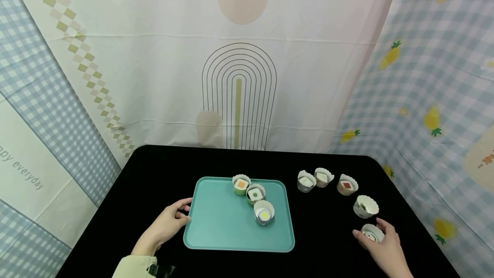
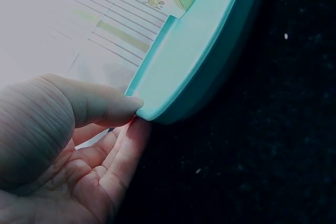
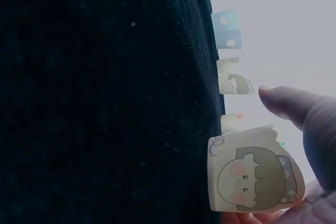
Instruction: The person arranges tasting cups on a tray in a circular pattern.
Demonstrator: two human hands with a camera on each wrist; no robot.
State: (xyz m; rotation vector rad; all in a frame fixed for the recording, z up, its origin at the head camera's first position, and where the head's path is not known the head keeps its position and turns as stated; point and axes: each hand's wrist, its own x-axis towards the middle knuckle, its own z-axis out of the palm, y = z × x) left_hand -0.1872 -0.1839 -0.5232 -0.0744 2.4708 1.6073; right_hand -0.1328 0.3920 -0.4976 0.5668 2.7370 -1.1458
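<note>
My left hand (image 1: 167, 222) reached forward and inward, thumb (image 2: 107, 103) above and fingers (image 2: 126, 153) beneath, their tips drawn into a pinch. My left wrist (image 1: 144, 243) showed bare past my pale sleeve (image 1: 133, 266). My right hand (image 1: 387, 246), well apart from the left, curved in a loose C, its thumb (image 3: 289, 103) extended away from its fingers.

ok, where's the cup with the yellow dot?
Head view: the yellow-dot cup stands on the right half of the tray, just in front of the green-dot cup.

Curtained booth (image 1: 154, 76), printed cloths (image 1: 417, 67) around black table (image 1: 328, 235)
</note>
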